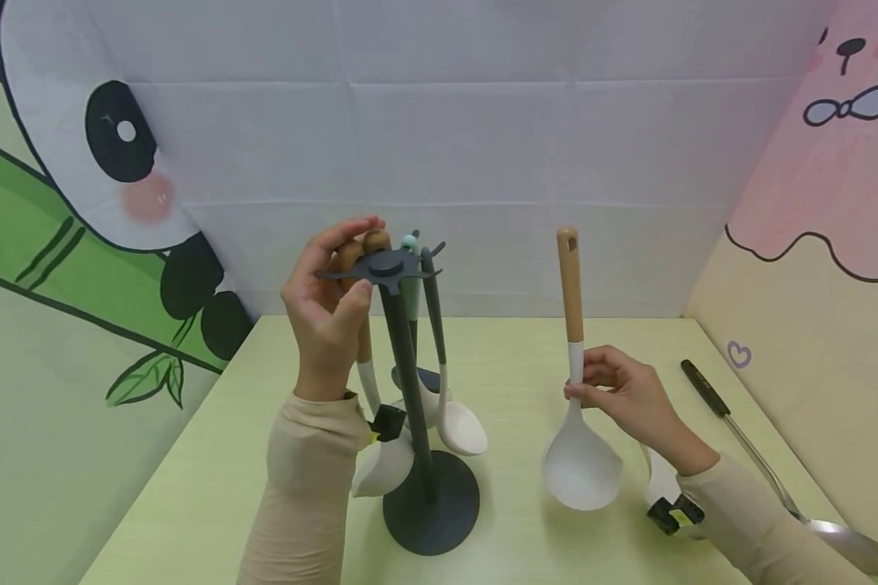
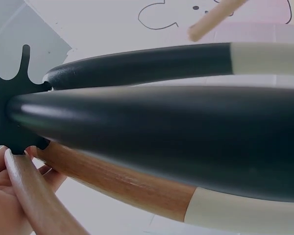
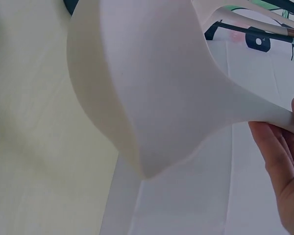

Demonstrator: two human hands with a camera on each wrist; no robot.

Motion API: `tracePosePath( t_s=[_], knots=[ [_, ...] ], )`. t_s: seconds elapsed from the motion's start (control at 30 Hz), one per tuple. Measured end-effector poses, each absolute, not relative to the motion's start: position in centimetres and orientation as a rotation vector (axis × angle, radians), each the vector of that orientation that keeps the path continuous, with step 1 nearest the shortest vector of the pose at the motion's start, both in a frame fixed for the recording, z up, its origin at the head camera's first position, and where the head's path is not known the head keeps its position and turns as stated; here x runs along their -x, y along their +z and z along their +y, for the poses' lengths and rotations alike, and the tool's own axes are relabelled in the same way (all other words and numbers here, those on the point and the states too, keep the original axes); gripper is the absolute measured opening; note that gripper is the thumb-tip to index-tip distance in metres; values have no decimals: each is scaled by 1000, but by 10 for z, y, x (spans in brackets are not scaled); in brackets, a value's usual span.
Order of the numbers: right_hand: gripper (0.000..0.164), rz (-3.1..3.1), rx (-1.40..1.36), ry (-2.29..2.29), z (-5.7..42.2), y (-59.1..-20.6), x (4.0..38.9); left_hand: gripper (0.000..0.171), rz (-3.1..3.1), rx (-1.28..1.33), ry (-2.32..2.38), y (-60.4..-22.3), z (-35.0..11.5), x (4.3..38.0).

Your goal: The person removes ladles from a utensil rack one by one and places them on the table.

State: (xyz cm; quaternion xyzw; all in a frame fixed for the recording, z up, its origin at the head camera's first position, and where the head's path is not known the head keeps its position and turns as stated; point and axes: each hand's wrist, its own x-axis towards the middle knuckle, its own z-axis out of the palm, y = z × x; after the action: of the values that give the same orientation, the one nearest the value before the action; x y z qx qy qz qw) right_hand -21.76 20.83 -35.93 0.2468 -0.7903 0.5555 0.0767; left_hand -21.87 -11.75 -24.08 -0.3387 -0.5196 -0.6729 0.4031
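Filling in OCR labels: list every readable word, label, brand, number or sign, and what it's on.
None: no words, brands or numbers readable in any view.
White ladle and dark stand: no visible lettering.
Right wall: only drawings, including a heart outline.
Yellow patches at the wrists: too small to read.

Soft light leaves faint shadows on the table, pale sheen on the pole.

Left hand at 9 o'clock grips the top of a dark rack, at the wooden handles. Rack base at 6 o'clock; utensils hang round it. Right hand at 4 o'clock pinches neck of a white ladle, handle toward 12, bowl toward 6. Steel spoon, black handle, lies farther out at 4.
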Motion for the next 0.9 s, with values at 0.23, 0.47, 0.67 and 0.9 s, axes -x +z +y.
tracePosePath(
  t_s=[0.23,0.47,0.67,0.9],
  knots=[
    [27,-2425,-634,1701,220,-363,222,49,-1315,866,-1700,-239,-115,217],
    [30,-2478,-555,1741,230,-367,225,49,-1318,858,-1700,-238,-112,215],
    [30,-2511,-511,1735,237,-374,231,49,-1317,856,-1705,-238,-112,216],
    [33,-2540,-475,1757,243,-378,235,49,-1316,858,-1702,-238,-112,216]
  ],
)
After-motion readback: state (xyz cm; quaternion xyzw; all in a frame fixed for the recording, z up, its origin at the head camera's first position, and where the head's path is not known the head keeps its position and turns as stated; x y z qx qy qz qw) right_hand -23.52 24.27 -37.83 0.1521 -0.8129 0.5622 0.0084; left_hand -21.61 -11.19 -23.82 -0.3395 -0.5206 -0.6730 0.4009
